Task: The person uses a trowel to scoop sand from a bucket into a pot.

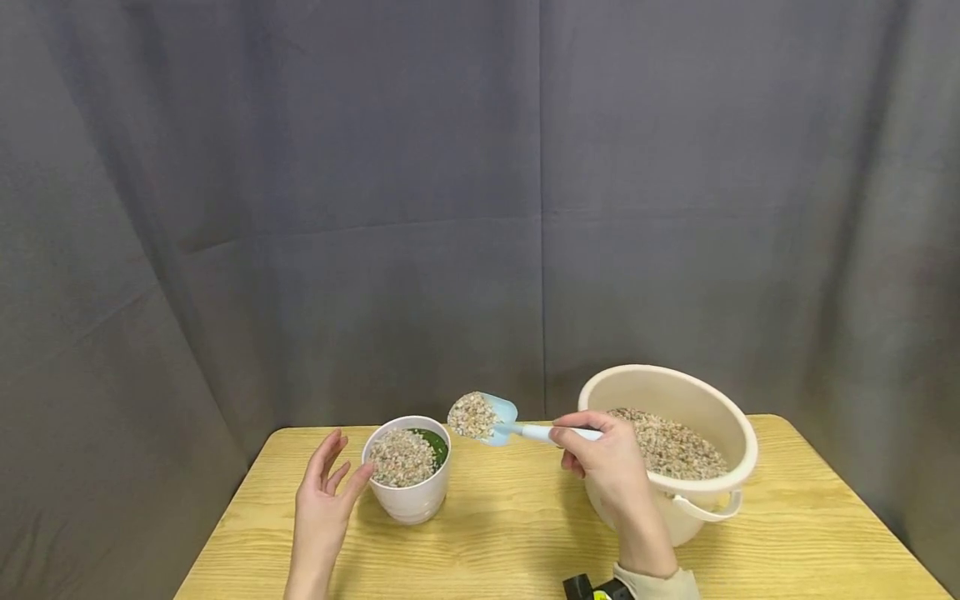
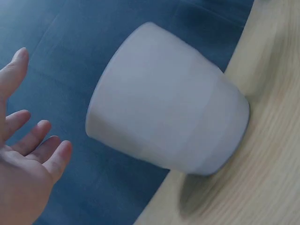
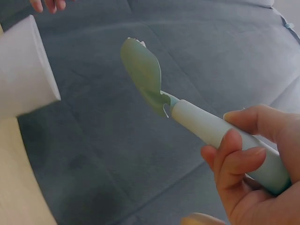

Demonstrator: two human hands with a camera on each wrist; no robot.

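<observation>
My right hand (image 1: 606,457) grips the pale handle of a small light-blue trowel (image 1: 504,414), its blade heaped with beige gravel (image 1: 471,415). The blade is in the air to the right of a white plant pot (image 1: 411,502). Gravel lies inside the pot, with a strip of green (image 1: 433,447) showing along its right side. Beside the pot's left rim my left hand (image 1: 322,500) is held up with spread, relaxed fingers and nothing in it. In the left wrist view, a gap shows between the fingers and the pot (image 2: 164,98). The right wrist view shows the underside of the trowel blade (image 3: 142,72).
A large cream bucket (image 1: 705,404) with gravel (image 1: 667,446) in it stands at the right, behind my right forearm. Its handle (image 1: 708,510) hangs down in front. Everything stands on a light wooden table (image 1: 510,533), and a grey curtain (image 1: 420,208) hangs behind it.
</observation>
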